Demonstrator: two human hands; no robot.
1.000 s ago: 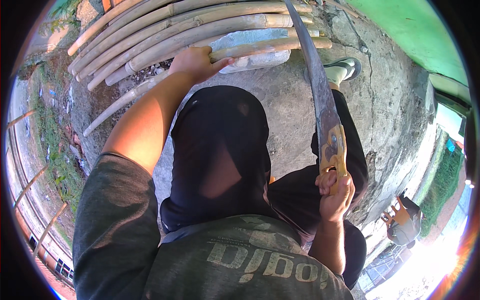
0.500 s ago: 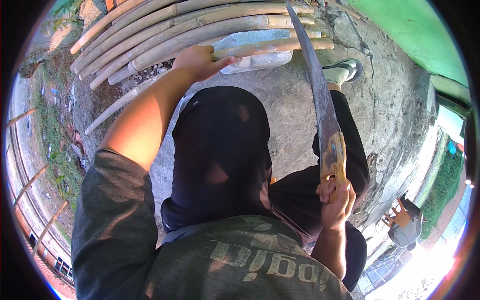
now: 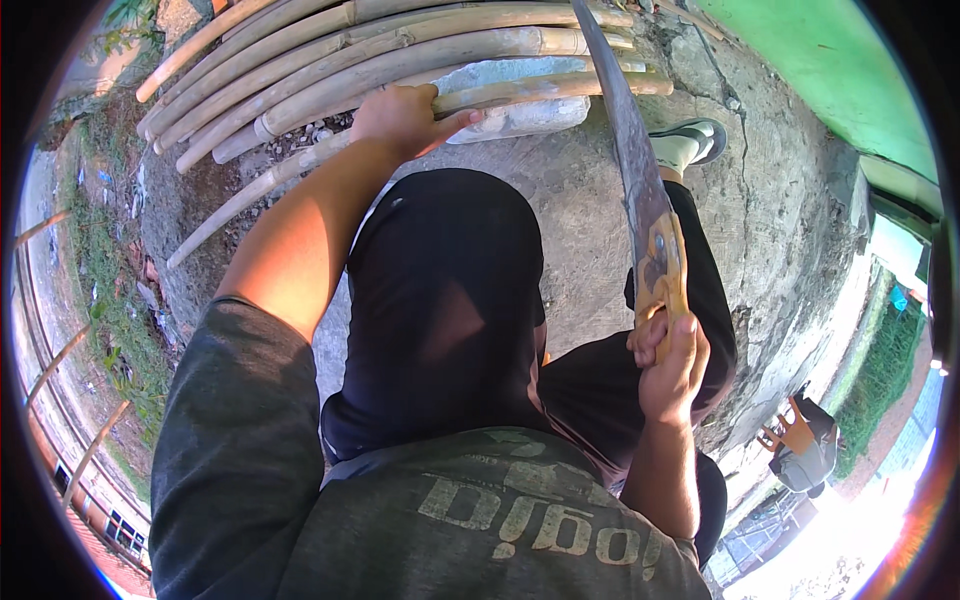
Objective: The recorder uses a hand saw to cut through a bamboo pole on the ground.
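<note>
My left hand [image 3: 402, 122] is wrapped round a slim bamboo pole [image 3: 540, 92], its thumb stretched along the pole. Beneath that pole lies a pale stone-like block [image 3: 530, 122], over which the pole runs crosswise. In my right hand [image 3: 672, 362] is the yellow wooden handle of a handsaw [image 3: 628, 150]. The long, worn grey blade points away from me, its far part crossing over the pole near the pole's right end. Whether the teeth touch the bamboo I cannot tell.
Several more bamboo poles [image 3: 400, 78] lie side by side beyond the block. Cracked concrete [image 3: 790, 190] spreads to the right, up to a green wall [image 3: 850, 70]. My sandalled foot [image 3: 690, 145] rests near the pole's right end. A chair [image 3: 800, 440] stands at the lower right.
My right hand has drawn the saw slightly back toward me. My left hand and the pole have shifted a little to the right.
</note>
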